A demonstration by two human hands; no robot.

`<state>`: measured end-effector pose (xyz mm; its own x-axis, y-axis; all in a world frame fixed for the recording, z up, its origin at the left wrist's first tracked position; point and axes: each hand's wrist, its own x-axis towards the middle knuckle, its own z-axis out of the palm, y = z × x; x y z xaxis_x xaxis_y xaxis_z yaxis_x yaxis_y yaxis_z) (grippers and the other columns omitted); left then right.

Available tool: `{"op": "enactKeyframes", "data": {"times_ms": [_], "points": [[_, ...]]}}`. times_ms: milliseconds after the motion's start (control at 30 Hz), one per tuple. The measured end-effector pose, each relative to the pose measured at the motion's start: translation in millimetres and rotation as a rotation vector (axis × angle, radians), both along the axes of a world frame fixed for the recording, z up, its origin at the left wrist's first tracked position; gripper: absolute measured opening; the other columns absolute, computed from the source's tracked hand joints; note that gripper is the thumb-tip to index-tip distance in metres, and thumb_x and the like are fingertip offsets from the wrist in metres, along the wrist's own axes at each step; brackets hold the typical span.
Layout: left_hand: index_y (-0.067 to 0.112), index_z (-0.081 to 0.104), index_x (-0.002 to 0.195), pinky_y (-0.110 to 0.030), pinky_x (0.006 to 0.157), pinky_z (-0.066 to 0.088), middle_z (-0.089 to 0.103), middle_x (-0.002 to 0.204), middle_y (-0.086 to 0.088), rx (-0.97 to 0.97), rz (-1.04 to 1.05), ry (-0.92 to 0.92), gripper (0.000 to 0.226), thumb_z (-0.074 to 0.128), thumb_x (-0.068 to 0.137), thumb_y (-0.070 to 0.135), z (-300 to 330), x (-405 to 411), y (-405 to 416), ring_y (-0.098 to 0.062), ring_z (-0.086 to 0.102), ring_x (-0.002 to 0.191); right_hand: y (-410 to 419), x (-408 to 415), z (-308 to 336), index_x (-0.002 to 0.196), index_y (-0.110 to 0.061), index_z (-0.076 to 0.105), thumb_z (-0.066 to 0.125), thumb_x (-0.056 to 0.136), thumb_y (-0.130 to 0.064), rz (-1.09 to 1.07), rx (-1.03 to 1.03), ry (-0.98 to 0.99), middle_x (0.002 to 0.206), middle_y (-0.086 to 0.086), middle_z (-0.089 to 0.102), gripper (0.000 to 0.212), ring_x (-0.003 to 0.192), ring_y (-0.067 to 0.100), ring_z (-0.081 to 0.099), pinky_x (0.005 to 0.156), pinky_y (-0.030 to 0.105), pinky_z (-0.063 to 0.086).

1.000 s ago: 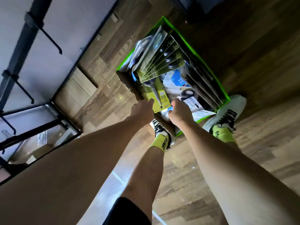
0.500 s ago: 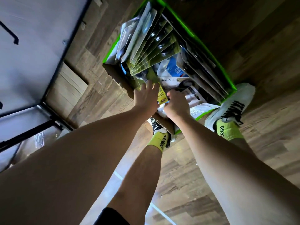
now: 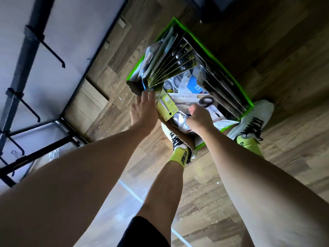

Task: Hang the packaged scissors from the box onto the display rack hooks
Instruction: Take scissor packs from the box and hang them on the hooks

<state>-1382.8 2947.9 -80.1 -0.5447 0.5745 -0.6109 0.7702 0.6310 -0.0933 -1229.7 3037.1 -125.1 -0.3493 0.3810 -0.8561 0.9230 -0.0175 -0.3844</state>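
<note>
Picking step: left hand [image 3: 142, 111] flat on yellow pack [image 3: 167, 108], right hand [image 3: 198, 118] pinching packet at box [image 3: 220, 61] six o'clock; next, lifting toward hooks [image 3: 53, 52].

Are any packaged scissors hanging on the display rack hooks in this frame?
No: the rack hooks in view are bare, and the packages are in the green-edged box on the floor.

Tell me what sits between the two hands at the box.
In the head view, a yellow-green scissors pack stands tilted between the left hand and the right hand, at the near edge of the box.
</note>
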Motion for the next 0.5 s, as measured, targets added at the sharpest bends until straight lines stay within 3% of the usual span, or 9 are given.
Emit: {"op": "enactKeyframes", "data": {"times_ms": [167, 333, 500], "points": [[0.016, 0.043, 0.136, -0.041, 0.081, 0.046, 0.046, 0.128, -0.009, -0.009, 0.005, -0.081, 0.047, 0.047, 0.090, 0.011, 12, -27, 0, -0.027, 0.049, 0.114, 3, -28, 10, 0.126, -0.006, 0.054, 0.055, 0.089, -0.003, 0.021, 0.020, 0.032, 0.125, 0.012, 0.062, 0.037, 0.116, 0.027, 0.057, 0.096, 0.035, 0.048], [0.017, 0.034, 0.144, -0.042, 0.084, 0.047, 0.043, 0.134, -0.010, -0.067, -0.032, -0.166, 0.062, 0.055, 0.086, 0.012, -8, -29, -13, -0.028, 0.044, 0.121, -17, -55, -10, 0.128, -0.005, 0.051, 0.054, 0.090, -0.005, 0.038, 0.011, -0.017, 0.127, 0.016, 0.059, 0.037, 0.119, 0.031, 0.055, 0.096, 0.037, 0.047], [0.016, 0.037, 0.140, -0.035, 0.070, 0.042, 0.043, 0.133, -0.010, -0.090, -0.100, -0.178, 0.063, 0.058, 0.082, 0.004, -35, -27, -39, -0.027, 0.042, 0.120, -45, -66, -43, 0.129, -0.004, 0.049, 0.055, 0.092, -0.010, -0.072, 0.038, -0.116, 0.127, 0.021, 0.056, 0.037, 0.115, 0.034, 0.058, 0.092, 0.041, 0.052]]}}
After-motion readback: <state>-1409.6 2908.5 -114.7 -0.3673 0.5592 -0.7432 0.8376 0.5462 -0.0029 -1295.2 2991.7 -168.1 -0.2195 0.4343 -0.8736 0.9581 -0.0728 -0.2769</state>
